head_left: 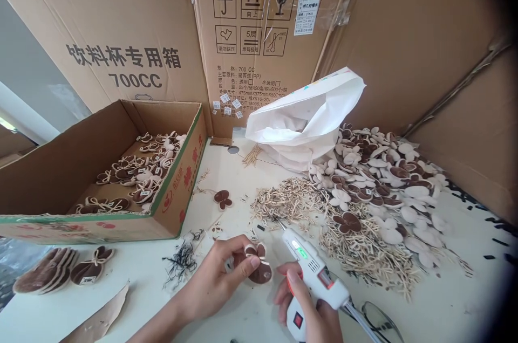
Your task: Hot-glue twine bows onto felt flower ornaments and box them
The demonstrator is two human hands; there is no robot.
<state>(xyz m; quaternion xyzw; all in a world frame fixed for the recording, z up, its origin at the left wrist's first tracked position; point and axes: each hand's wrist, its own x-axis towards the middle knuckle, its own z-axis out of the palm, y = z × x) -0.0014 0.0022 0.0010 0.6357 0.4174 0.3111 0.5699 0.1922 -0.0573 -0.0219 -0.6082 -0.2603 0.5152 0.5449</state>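
Observation:
Between the thumb and fingers of my left hand (226,270) is a brown bunny-shaped felt piece (259,273) with a pale edge, its ears partly under the thumb. My right hand (305,300) is wrapped round the handle of a white glue gun (315,270) with a green light. The gun's nozzle points up and left, above the felt piece and apart from it. Another brown felt piece (223,199) lies farther back on the white table. Beyond the gun is a heap of small cream cord bows (372,256).
An open cardboard box (182,186) with finished bunny pieces stands at the left. Felt pieces (416,192) are piled at the right beside a white bag (299,132). Black threads (180,262), stacked brown pieces (46,273) and glasses (380,319) lie nearer.

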